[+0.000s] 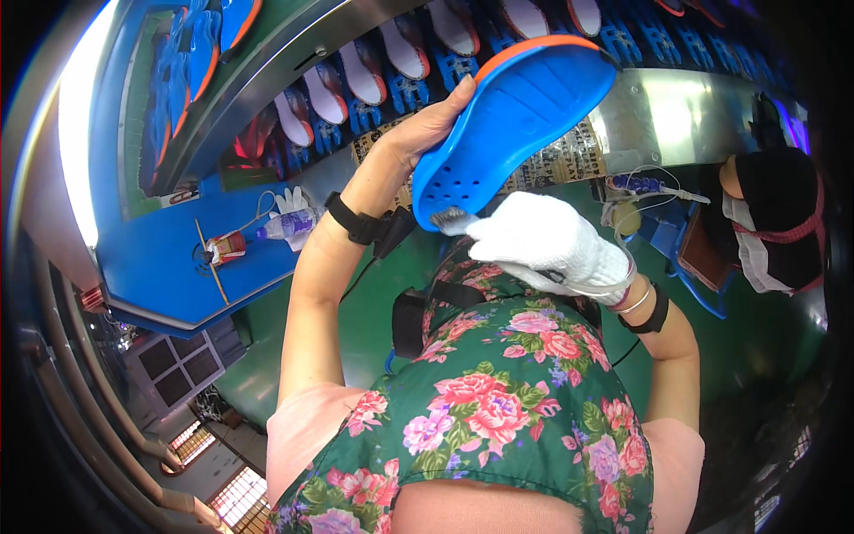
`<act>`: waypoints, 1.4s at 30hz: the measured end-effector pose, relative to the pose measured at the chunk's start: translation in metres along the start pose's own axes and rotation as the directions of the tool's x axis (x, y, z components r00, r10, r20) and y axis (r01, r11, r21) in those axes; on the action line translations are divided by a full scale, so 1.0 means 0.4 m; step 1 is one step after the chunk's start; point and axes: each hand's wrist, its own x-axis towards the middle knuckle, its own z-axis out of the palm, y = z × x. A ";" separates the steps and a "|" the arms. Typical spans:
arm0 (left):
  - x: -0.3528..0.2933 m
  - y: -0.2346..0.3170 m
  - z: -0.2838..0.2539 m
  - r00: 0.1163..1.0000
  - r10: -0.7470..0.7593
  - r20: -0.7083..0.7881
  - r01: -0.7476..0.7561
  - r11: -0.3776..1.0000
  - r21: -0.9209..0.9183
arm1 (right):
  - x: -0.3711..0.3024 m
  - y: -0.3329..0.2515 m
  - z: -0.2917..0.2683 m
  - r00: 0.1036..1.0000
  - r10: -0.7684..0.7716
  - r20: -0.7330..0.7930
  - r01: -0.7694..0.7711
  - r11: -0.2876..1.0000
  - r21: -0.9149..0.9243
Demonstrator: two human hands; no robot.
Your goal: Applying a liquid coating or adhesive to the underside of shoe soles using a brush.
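A blue shoe sole (520, 125) with an orange edge is tilted up in front of me, its inner face toward me and several small holes at the heel. My bare left hand (433, 123) grips it by its left edge, fingers partly hidden behind it. My right hand (541, 238), in a white knit glove, is closed around a small brush (451, 219). The dark bristles touch the heel end of the sole; the brush's handle is hidden in the glove.
Beyond, a line carries pale-bottomed shoe uppers (363, 82) and blue soles (455, 71). More soles (205, 53) stand at upper left. A blue side table (160, 258) holds a bottle (286, 224), a red container (228, 246) and a glove. At right is another person (778, 205).
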 end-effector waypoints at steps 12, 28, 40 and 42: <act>0.017 -0.071 -0.039 0.970 0.191 0.149 -0.092 0.858 -0.505 | 0.009 0.018 -0.079 0.728 0.684 -0.037 -0.533 0.599 0.598; -0.063 -0.210 0.033 0.973 0.187 0.138 0.037 0.461 -0.887 | 0.001 0.030 -0.081 0.874 0.377 -0.307 -0.372 0.925 0.077; -0.025 -0.186 0.139 0.896 0.444 0.022 -0.275 0.592 -0.757 | 0.072 -0.041 -0.109 0.854 0.238 -0.462 -0.286 0.958 -0.035; -0.014 -0.164 0.174 0.864 0.499 0.062 -0.242 0.521 -0.819 | 0.098 -0.048 -0.122 0.871 0.189 -0.453 -0.253 0.964 -0.085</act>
